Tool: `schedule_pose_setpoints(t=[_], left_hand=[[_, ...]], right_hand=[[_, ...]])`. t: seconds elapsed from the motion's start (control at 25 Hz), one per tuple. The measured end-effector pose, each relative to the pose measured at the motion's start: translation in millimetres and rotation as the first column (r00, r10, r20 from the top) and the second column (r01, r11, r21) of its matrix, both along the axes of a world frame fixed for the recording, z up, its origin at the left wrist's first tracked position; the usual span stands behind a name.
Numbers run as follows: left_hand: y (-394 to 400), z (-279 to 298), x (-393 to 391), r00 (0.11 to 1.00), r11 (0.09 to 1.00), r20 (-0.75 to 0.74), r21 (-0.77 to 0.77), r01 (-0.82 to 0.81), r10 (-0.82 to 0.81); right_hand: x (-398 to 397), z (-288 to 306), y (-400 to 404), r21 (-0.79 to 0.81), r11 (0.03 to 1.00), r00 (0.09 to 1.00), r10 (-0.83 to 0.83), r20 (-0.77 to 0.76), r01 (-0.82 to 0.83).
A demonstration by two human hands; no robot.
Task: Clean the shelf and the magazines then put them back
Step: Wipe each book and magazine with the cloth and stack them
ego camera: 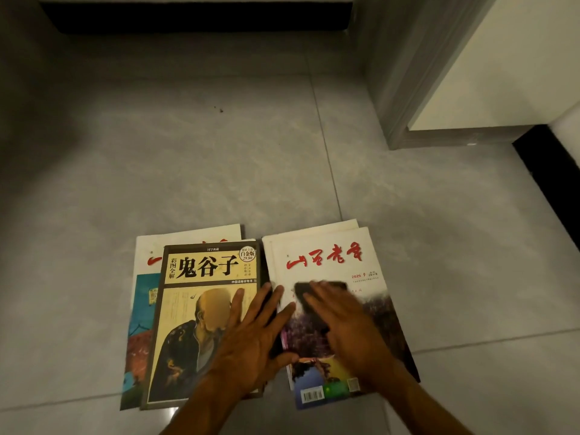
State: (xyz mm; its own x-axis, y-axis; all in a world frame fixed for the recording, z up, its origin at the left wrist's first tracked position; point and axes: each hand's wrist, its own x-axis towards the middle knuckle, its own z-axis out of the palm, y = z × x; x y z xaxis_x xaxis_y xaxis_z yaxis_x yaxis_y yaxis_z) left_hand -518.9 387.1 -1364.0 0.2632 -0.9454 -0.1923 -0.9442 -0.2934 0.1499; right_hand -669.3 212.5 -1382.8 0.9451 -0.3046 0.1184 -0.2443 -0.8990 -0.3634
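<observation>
Two piles of magazines lie side by side on the floor. The left pile has a tan-covered book with black characters on top of a white magazine. The right pile is topped by a white magazine with red brush lettering. My left hand lies flat with spread fingers across the gap between the two piles. My right hand presses a dark cloth flat onto the right magazine's cover; the cloth is blurred and mostly hidden under my fingers.
Grey floor tiles stretch ahead. A grey door frame and a white panel stand at the upper right, with a black skirting strip along the right wall. A dark recess runs along the top.
</observation>
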Motion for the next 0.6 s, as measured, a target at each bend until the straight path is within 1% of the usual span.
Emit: schedule_pose_setpoints(t=[0.04, 0.08, 0.12, 0.16, 0.2, 0.24, 0.28, 0.32, 0.36, 0.4, 0.44, 0.48, 0.52, 0.56, 0.6], left_hand=[[0.5, -0.4, 1.8, 1.0, 1.0, -0.001, -0.001, -0.002, 0.002], [0.8, -0.8, 3.1, 1.0, 1.0, -0.004, 0.006, -0.002, 0.002], [0.4, -1.6, 3.5, 1.0, 1.0, -0.003, 0.01, 0.001, -0.001], [0.0, -2.9, 2.8, 1.0, 1.0, -0.001, 0.01, 0.0, 0.0], [-0.6, -3.8, 1.5, 1.0, 1.0, 0.001, 0.012, -0.003, 0.003], [-1.2, -4.2, 0.4, 1.0, 1.0, 0.005, 0.009, -0.006, 0.006], [-2.0, -4.3, -0.1, 1.0, 1.0, 0.011, 0.003, -0.008, 0.008], [-2.3, -4.6, 0.2, 1.0, 1.0, 0.013, -0.001, -0.008, 0.008], [-2.6, -5.0, 0.5, 1.0, 1.0, 0.009, -0.005, -0.007, 0.007], [-2.6, -5.7, 0.8, 1.0, 1.0, 0.008, -0.013, -0.005, 0.005], [-2.1, -6.6, 1.1, 1.0, 1.0, 0.008, -0.018, -0.004, 0.005], [-1.6, -7.0, 1.3, 1.0, 1.0, 0.008, -0.021, -0.007, 0.007], [-1.4, -6.9, 1.4, 1.0, 1.0, 0.006, -0.022, -0.012, 0.012], [-1.5, -6.5, 1.3, 1.0, 1.0, 0.008, -0.026, -0.016, 0.016], [-1.8, -6.4, 0.8, 1.0, 0.999, 0.01, -0.027, -0.017, 0.017]], right_hand=[[-1.0, 0.5, -20.9, 0.081, 0.988, 0.991, -0.128, -0.026, 0.13], [-0.4, -0.1, -37.2, 0.181, 0.929, 0.945, -0.328, -0.008, 0.324], [3.8, -1.3, -43.5, 0.24, 0.837, 0.863, -0.505, -0.006, 0.492], [14.5, -1.7, -38.6, 0.223, 0.772, 0.796, -0.605, -0.03, 0.595], [28.5, -3.0, -28.4, 0.15, 0.775, 0.788, -0.613, -0.052, 0.613], [38.0, -5.6, -18.6, 0.08, 0.846, 0.85, -0.525, -0.049, 0.527], [43.0, -6.5, -14.3, 0.035, 0.934, 0.934, -0.355, -0.041, 0.356], [44.7, -3.8, -21.7, 0.015, 0.98, 0.98, -0.197, -0.016, 0.197], [43.9, -2.8, -37.4, 0.005, 0.991, 0.991, -0.131, -0.001, 0.131], [41.3, -3.2, -54.9, 0.028, 0.983, 0.983, -0.181, -0.016, 0.181], [40.9, -1.8, -68.1, 0.112, 0.932, 0.939, -0.341, -0.044, 0.344], [39.9, -2.5, -77.0, 0.217, 0.81, 0.836, -0.545, -0.063, 0.544], [43.2, -4.1, -76.1, 0.268, 0.68, 0.721, -0.687, -0.092, 0.682], [51.3, -3.8, -65.7, 0.227, 0.65, 0.681, -0.726, -0.098, 0.725], [59.6, -3.5, -52.0, 0.144, 0.709, 0.722, -0.688, -0.076, 0.69]])
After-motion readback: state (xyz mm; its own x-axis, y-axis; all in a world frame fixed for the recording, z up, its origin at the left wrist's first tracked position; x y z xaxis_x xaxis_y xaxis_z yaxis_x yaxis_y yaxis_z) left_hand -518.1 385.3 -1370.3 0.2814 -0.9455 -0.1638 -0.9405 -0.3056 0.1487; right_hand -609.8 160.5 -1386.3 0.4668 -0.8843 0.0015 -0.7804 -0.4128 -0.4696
